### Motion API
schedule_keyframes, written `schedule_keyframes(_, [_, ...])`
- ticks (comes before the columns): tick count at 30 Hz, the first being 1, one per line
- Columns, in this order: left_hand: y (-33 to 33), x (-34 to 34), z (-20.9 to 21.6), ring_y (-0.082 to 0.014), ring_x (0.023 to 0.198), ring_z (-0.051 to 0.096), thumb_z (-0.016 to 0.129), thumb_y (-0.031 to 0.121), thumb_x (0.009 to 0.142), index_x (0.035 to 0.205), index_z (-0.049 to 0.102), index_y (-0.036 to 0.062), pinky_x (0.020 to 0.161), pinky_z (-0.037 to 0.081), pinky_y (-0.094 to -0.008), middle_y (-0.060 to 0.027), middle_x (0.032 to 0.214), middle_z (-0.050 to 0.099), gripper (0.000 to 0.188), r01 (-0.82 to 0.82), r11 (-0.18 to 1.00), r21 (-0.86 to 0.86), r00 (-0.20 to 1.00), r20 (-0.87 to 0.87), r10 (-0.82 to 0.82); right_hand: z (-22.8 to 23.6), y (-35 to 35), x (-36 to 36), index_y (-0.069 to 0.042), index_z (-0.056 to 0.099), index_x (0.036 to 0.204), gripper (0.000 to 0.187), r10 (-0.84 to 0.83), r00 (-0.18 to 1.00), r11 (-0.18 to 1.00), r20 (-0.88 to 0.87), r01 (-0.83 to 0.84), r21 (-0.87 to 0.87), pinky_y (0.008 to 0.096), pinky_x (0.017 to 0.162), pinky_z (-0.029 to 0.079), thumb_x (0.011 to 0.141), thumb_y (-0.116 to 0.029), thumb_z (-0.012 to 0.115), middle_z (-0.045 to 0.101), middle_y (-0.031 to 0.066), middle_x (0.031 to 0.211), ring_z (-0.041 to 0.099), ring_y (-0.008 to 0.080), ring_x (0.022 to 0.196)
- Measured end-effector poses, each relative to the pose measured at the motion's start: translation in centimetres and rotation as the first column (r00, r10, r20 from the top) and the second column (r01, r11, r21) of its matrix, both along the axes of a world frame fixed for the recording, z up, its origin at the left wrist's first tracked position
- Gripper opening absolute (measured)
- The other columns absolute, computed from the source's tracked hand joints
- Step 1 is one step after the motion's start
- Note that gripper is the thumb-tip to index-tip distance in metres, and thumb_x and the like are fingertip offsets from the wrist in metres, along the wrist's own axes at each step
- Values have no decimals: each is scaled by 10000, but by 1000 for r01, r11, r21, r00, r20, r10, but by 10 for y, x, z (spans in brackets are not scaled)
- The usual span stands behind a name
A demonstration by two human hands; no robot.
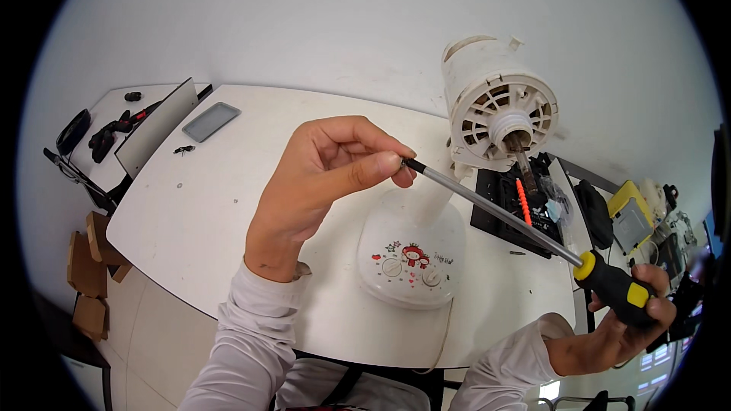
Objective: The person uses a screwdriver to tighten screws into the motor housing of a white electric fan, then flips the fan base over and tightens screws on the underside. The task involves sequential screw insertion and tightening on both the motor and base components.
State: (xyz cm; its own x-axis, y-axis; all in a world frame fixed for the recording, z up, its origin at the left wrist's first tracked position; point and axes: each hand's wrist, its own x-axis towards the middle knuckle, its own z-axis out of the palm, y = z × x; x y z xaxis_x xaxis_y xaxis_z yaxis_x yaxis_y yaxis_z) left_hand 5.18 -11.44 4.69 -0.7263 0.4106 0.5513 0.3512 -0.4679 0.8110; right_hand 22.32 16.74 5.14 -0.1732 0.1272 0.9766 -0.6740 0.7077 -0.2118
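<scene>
My right hand [620,316] grips the black and yellow handle of a long screwdriver [502,215], held slantwise above the table. Its dark tip points up and left to my left hand [327,167], where thumb and forefinger are pinched together. Something small and dark sits between those fingertips at the screwdriver's tip, too small to name. Behind the shaft stands a white electric fan [499,99] without grille or blades, its motor housing and metal shaft exposed. The fan's base [411,259] carries knobs and red cartoon prints; the screwdriver and my left hand hang above it.
A black tool case [495,209] with an orange-red rod [524,202] lies right of the fan. On the white table [205,236] are a grey tray [212,122] and small loose pieces. Cardboard boxes [91,274] stand on the floor at left; a yellow-grey case [632,217] is far right.
</scene>
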Motion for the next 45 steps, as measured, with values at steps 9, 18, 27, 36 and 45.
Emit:
schedule_keyframes(9, [2, 0, 0, -221, 816, 623, 658, 214, 818, 824, 612, 22, 688, 471, -260, -57, 730, 608, 197, -49, 997, 61, 999, 3, 49, -2, -20, -18, -219, 482, 840, 317, 236, 968, 968, -89, -243, -70, 203, 496, 531, 697, -116, 745, 475, 88, 909, 567, 130, 526])
schedule_keyframes(18, [1, -2, -1, -228, 817, 621, 667, 270, 814, 801, 607, 29, 672, 480, -266, -52, 730, 612, 248, -26, 998, 57, 1000, -9, 27, -6, -7, -16, -182, 455, 1010, 389, 42, 996, 999, -82, -41, 20, 186, 444, 483, 753, -319, 712, 499, 149, 1026, 556, 201, 725])
schedule_keyframes(27, [15, -1, -6, -165, 797, 604, 599, 223, 866, 968, 614, -11, 802, 475, -319, -89, 851, 637, 256, 17, 968, 252, 997, 69, -35, -16, -2, -11, -147, 471, 1139, 593, -52, 976, 999, -211, 54, 5, 355, 800, 524, 727, -527, 665, 561, 221, 1050, 571, 287, 964])
schedule_keyframes(36, [23, 6, -3, -178, 822, 593, 569, 256, 871, 989, 567, -5, 806, 466, -325, -90, 886, 615, 286, -163, 979, 120, 985, -36, 168, -12, 12, 0, -50, 441, 1169, 635, -443, 792, 891, -420, 441, -107, 416, 806, 525, 833, -589, 473, 554, 252, 1055, 567, 345, 992])
schedule_keyframes(45, [36, 20, -6, -228, 876, 587, 660, -26, 684, 941, 602, -4, 797, 455, -327, -93, 926, 628, 264, -564, 826, 25, 603, -671, 432, -5, 26, 14, -7, 473, 1096, 538, -525, 721, 823, -453, 566, -52, 289, 597, 511, 901, -504, 408, 568, 195, 934, 583, 264, 833])
